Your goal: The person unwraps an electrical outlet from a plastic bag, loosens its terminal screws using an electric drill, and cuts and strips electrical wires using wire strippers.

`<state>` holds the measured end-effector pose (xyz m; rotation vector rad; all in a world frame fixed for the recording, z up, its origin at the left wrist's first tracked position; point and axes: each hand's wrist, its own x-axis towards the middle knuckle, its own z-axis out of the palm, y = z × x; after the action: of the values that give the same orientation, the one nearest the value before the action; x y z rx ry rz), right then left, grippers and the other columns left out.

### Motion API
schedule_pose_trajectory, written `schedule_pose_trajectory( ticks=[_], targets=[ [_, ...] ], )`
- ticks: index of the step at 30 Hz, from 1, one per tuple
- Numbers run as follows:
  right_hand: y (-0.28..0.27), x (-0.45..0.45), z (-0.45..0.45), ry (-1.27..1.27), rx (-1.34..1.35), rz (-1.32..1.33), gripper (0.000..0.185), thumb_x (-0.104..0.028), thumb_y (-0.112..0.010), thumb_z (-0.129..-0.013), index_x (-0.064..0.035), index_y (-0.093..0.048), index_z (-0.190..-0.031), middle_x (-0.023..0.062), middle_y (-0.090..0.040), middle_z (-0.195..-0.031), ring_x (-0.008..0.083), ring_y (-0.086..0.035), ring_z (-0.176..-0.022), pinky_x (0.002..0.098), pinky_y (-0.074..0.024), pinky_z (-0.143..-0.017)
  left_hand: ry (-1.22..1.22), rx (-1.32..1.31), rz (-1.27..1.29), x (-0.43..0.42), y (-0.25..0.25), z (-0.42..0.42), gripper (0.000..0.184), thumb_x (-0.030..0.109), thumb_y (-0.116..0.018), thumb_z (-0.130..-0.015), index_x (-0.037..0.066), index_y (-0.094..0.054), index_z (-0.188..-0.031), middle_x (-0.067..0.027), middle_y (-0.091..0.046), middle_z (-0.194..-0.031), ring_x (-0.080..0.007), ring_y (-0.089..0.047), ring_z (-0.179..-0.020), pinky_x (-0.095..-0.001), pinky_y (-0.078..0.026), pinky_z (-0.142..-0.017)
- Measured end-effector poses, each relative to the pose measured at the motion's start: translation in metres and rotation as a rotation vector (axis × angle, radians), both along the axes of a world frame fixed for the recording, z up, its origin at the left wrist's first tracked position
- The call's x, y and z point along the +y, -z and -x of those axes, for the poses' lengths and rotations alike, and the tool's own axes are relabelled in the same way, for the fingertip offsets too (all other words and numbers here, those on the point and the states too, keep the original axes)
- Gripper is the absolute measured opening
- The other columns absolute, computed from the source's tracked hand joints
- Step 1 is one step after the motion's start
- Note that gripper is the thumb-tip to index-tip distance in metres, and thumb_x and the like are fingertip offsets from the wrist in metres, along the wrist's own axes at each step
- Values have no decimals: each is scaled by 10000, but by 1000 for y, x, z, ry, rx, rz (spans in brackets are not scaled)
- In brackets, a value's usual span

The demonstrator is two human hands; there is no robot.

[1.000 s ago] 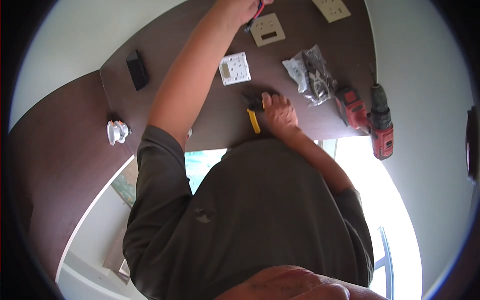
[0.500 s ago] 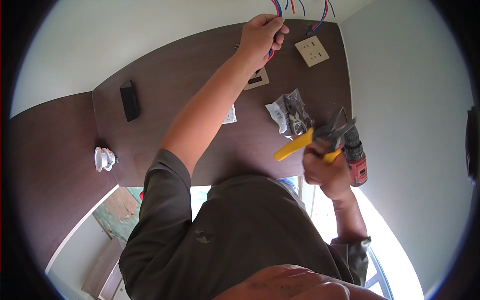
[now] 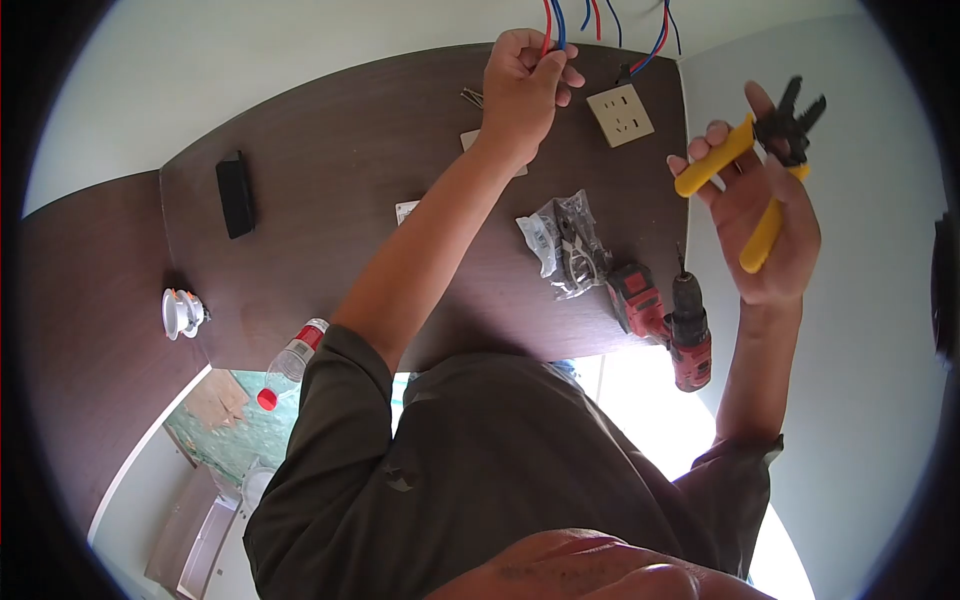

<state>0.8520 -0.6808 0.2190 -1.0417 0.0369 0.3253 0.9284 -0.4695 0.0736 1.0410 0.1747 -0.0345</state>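
Note:
At the top, my left hand point(image 3: 522, 95) pinches red and blue electrical wires point(image 3: 556, 25) between thumb and fingers. The wires run up out of the picture. On the right, in front of the pale wall, my right hand point(image 3: 775, 225) is raised, holding yellow-handled wire strippers point(image 3: 780, 135). Their handles are spread and their dark jaws stand apart, pointing up. The strippers are well away from the held wires. A beige socket plate point(image 3: 621, 115) lies right of my left hand, and my left forearm partly covers another plate point(image 3: 470, 139).
More red and blue wires point(image 3: 660, 35) hang at the top. On the brown tabletop point(image 3: 340, 180) are a red cordless drill point(image 3: 688, 330), a plastic packet point(image 3: 568, 245), a black block point(image 3: 235, 195) and white round fittings point(image 3: 182, 314). A clear bottle point(image 3: 288, 365) with a red cap is near my left sleeve.
My right hand has risen up and to the right with the wire strippers, turning palm into view. My left hand still holds the wires. More of the drill and the bottle now show.

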Motion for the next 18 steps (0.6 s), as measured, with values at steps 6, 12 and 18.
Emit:
schedule_pose_trajectory(
  ticks=[6,12,18],
  targets=[
    [19,11,-50,-222,-39,802,536,-304,-592,-933,-97,-540,-1425,0,-550,-948,112,-526,-878,282,-443,-791,108,-33,-18,4,3,-5,150,84,-655,-972,0,-632,-1095,-122,-703,-1081,-146,-642,-787,-283,-513,-655],
    [39,10,-95,-481,-18,985,572,-291,-638,-887,-115,-554,-1425,4,-553,-914,117,-504,-848,285,-435,-778,307,45,178,20,4,-11,247,164,-619,-1011,6,-673,-1194,-121,-697,-1130,-152,-630,-870,-292,-513,-738],
    [41,15,-120,-640,-85,1117,586,-281,-644,-882,-88,-541,-1425,56,-615,-998,162,-561,-933,314,-454,-830,415,67,148,27,-4,-14,277,176,-571,-1036,-1,-658,-1231,-133,-688,-1160,-175,-629,-928,-325,-514,-793]
  ],
)
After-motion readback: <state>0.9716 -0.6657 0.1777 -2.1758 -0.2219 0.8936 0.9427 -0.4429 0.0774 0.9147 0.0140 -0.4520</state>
